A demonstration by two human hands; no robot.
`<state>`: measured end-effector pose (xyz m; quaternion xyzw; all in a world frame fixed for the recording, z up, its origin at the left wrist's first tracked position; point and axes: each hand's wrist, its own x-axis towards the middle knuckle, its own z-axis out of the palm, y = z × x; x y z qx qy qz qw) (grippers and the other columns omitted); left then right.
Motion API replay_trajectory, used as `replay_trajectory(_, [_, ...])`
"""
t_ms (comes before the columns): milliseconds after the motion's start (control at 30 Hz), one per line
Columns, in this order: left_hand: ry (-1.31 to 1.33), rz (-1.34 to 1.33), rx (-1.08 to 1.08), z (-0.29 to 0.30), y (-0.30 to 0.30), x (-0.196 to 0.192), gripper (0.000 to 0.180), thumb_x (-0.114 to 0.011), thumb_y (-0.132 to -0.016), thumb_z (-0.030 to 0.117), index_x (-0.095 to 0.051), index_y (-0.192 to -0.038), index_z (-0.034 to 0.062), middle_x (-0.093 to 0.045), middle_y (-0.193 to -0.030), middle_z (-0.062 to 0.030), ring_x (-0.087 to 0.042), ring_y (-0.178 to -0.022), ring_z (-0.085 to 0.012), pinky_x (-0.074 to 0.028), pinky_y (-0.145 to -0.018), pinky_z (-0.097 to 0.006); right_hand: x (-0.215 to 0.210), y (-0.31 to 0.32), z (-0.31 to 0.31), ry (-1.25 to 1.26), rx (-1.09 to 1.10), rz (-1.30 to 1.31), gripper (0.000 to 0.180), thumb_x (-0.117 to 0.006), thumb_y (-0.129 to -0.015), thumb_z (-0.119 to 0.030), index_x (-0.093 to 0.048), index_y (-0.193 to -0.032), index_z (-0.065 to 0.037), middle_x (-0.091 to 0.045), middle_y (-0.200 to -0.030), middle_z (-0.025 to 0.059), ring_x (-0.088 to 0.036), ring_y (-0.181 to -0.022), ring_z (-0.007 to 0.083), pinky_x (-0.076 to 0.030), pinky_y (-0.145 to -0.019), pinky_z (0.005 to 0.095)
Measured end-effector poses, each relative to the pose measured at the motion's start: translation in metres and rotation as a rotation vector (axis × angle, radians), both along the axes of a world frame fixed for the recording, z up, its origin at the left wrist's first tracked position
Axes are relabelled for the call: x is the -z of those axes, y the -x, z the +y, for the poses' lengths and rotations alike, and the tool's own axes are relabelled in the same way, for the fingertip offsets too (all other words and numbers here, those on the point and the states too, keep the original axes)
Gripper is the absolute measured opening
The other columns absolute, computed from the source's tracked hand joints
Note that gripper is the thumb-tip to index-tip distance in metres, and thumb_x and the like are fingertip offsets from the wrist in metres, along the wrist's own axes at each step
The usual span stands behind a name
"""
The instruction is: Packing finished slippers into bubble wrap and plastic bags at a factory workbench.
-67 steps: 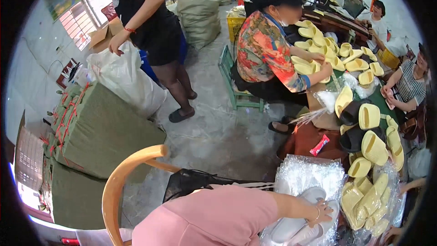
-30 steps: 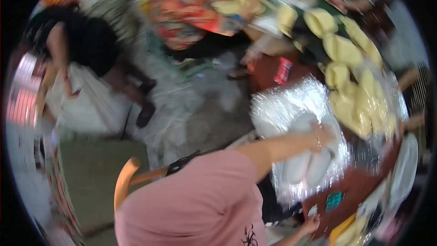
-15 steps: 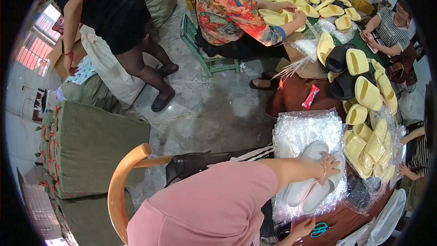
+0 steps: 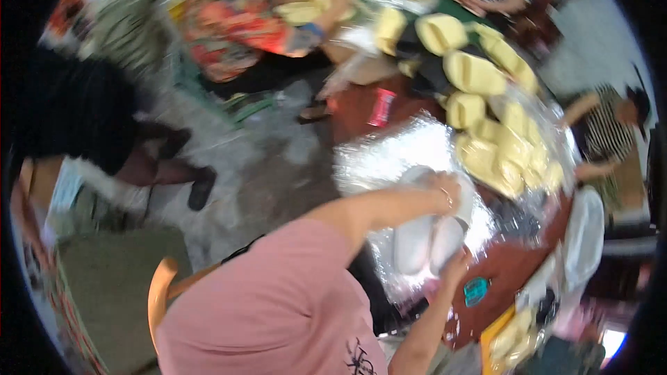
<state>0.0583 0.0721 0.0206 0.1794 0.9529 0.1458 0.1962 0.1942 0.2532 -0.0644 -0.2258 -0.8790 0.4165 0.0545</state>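
Pale slippers: the pair [image 4: 413, 244] is lying beneath and below the left grip [image 4: 442, 192], side by side, with both long axes running roughly up and down the view, the right one tilting its upper end to the right.
Nearer hand: the left grip is resting over the upper part of the pair; the right grip [image 4: 457, 266] is sitting just beside the lower end of the right slipper.
Left grip: it is touching the slippers from above; blur is hiding the fingers, so whether they are spreading or clamping I cannot tell.
Right grip: it is facing the slipper's lower edge; how far its fingers are parting, and whether they are making contact, I cannot tell.
Clear plastic: shiny sheets [image 4: 385, 149] are lying under the pair, reaching out to the upper left of the left grip.
Teal item: it [image 4: 476, 292] is lying on the red-brown desk [image 4: 504, 264], just below and right of the right grip.
Yellow slippers: a group in clear wrap [image 4: 497, 160] is lying near, above and right of the left grip.
Red packet: it [image 4: 381, 107] is lying farther off, above and left of the left grip.
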Motion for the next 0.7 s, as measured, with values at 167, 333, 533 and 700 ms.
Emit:
replay_trajectory(167, [-0.060, -0.340, -0.112, -0.007, 0.017, -0.036, 0.065, -0.048, -0.074, 0.042, -0.035, -0.129, 0.0095, -0.019, -0.139, -0.0148, -0.037, -0.117, -0.0341, -0.033, -0.096, -0.039, 0.008, -0.002, 0.008, -0.066, -0.020, 0.122, 0.030, -0.042, -0.087, -0.022, -0.051, -0.105, 0.000, -0.056, -0.098, 0.0197, -0.055, -0.087, 0.0304, -0.042, -0.078, 0.0369])
replay_trajectory(333, [-0.413, -0.288, 0.063, -0.004, 0.037, 0.013, 0.053, -0.061, -0.070, 0.036, -0.049, -0.110, 0.0047, -0.037, -0.117, -0.0211, -0.043, -0.105, -0.0343, -0.037, -0.091, -0.037, 0.020, -0.006, 0.018, 0.020, 0.012, 0.155, 0.031, -0.043, -0.087, -0.024, -0.051, -0.104, 0.000, -0.057, -0.096, 0.0186, -0.055, -0.088, 0.0284, -0.042, -0.078, 0.0359])
replay_trajectory(533, [-0.489, -0.024, 0.176, -0.028, 0.041, -0.013, 0.036, -0.064, -0.071, 0.030, -0.055, -0.094, 0.0030, -0.044, -0.102, -0.0168, -0.046, -0.093, -0.0305, -0.039, -0.084, -0.034, 0.015, -0.005, 0.020, 0.291, 0.033, 0.142, 0.042, -0.030, -0.092, -0.033, -0.053, -0.105, 0.001, -0.058, -0.096, 0.0136, -0.053, -0.089, 0.0222, -0.041, -0.079, 0.0339])
replay_trajectory(700, [-0.779, -0.148, -0.049, -0.065, 0.082, -0.077, 0.025, -0.065, -0.073, 0.024, -0.058, -0.087, 0.0051, -0.052, -0.088, -0.0050, -0.048, -0.079, -0.0153, -0.040, -0.073, -0.025, 0.012, -0.004, 0.016, 0.403, 0.047, 0.200, 0.034, -0.046, -0.088, -0.028, -0.054, -0.104, 0.001, -0.056, -0.086, 0.0078, -0.051, -0.079, 0.0148, -0.041, -0.071, 0.0280])
